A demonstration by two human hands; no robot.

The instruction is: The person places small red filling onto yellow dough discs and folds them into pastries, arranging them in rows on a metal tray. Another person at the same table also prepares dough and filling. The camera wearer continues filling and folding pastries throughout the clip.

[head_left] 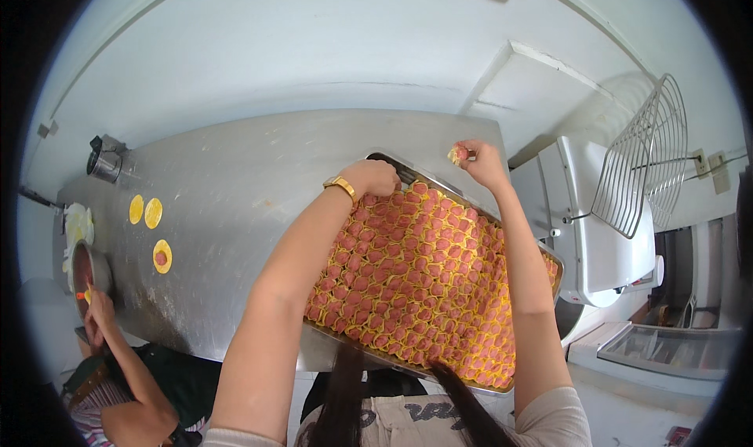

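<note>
A large metal tray (558, 268) in front of me is packed with rows of small open-topped dumplings (408, 267), pink filling in yellow wrappers. At its far left corner, my left hand (380, 178), with a gold watch on the wrist, reaches in with fingers curled down beside the last dumplings. Its fingertips are mostly hidden, so what they hold does not show. My right hand (481, 161) is raised over the tray's far edge, pinching a single dumpling (456, 155) between thumb and fingers.
On the steel table (212, 212) to the left lie two bare round yellow wrappers (153, 212) and a wrapper topped with filling (162, 256). A co-worker's hands (98, 315) work by a metal bowl (81, 270). A wire rack (647, 165) and white appliance (588, 219) stand at right.
</note>
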